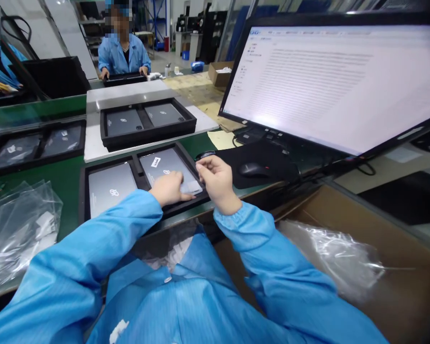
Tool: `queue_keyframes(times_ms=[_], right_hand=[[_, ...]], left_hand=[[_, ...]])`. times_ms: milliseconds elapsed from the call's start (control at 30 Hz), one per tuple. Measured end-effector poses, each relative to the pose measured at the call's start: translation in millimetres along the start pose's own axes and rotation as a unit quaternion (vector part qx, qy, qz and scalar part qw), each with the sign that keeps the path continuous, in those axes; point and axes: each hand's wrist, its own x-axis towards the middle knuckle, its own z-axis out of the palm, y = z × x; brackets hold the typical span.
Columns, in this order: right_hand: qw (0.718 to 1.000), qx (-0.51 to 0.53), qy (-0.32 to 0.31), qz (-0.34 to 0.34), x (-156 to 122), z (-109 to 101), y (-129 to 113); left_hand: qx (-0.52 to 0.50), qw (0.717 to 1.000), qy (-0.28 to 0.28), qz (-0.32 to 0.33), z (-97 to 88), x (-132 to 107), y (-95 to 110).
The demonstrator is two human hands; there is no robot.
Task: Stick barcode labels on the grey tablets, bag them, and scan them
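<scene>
A black foam tray (pixel 84 191) in front of me holds two grey tablets, back side up. On the right tablet (pixel 170 157) are a small white sticker (pixel 155 163) and, near its lower right corner, a pale label (pixel 194 187). My left hand (pixel 169 188) rests on this tablet's lower part, thumb stretched out to the right, holding nothing I can see. Just above the tray's right edge, my right hand (pixel 217 181) is closed in a pinch; what is between its fingertips is too small to make out. The left tablet (pixel 111 184) lies untouched.
Behind stands another foam tray (pixel 148 134) with tablets, on a white board (pixel 93 153); more tablets sit in a tray (pixel 80 143) at left. Plastic bags (pixel 21 229) lie left. A monitor (pixel 329 86) and mouse (pixel 253 169) are right, above a carton (pixel 390 267). Co-workers sit opposite.
</scene>
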Motion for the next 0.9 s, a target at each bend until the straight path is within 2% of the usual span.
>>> queue_keyframes(times_ms=[133, 267, 367, 500, 633, 733, 833, 900], right_hand=[[0.999, 0.025, 0.019, 0.004, 14.9, 23.5, -3.2], [1.000, 0.008, -0.024, 0.003, 3.1, 33.0, -0.9], [0.999, -0.031, -0.041, -0.008, 0.7, 28.9, 1.9], [0.998, -0.048, -0.021, -0.022, 14.9, 20.2, 2.4], [0.998, -0.045, 0.018, -0.025, 27.1, 15.9, 0.2], [0.997, -0.063, 0.027, -0.021, 28.9, 10.8, 1.7], [0.987, -0.162, -0.001, 0.020, 27.6, -1.5, 6.3], [0.954, -0.294, -0.033, 0.054, 24.8, -12.4, 8.4]], left_hand=[[0.020, 0.999, -0.016, 0.024, 3.5, -0.3, 17.6], [-0.015, 0.997, -0.025, 0.068, 4.4, 0.9, 13.8], [-0.033, 0.997, -0.019, 0.062, 6.0, 1.6, 4.4], [-0.040, 0.998, 0.002, 0.048, 10.1, 2.2, 0.2], [-0.043, 0.995, 0.015, 0.087, 16.1, 3.6, 5.9], [-0.035, 0.994, -0.001, 0.107, 18.9, 6.7, 9.2], [-0.031, 0.994, -0.016, 0.107, 19.6, 9.3, 10.1], [-0.038, 0.995, -0.015, 0.095, 20.0, 10.0, 10.1]])
